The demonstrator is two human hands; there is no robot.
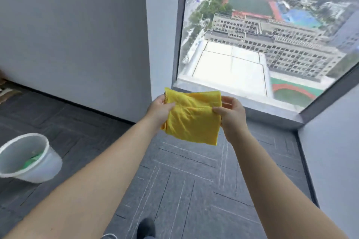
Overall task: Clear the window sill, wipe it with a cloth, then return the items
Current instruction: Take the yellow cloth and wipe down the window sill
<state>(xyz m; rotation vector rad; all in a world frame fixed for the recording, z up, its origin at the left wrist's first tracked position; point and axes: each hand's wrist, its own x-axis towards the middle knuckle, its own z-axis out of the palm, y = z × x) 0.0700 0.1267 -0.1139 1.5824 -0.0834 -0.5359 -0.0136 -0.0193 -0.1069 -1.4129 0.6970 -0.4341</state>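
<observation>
A folded yellow cloth (192, 116) hangs in the middle of the frame, held in the air between both hands in front of the window sill (252, 111). The left hand (160, 109) pinches its left edge, thumb on top; the right hand (230, 113) pinches its right edge the same way. Both forearms reach up from the bottom corners, bare and nearly straight. At lower left a white bucket (29, 158) is blurred, with something green inside that is hard to make out. A dark shoe (146, 228) is cut off by the bottom edge.
</observation>
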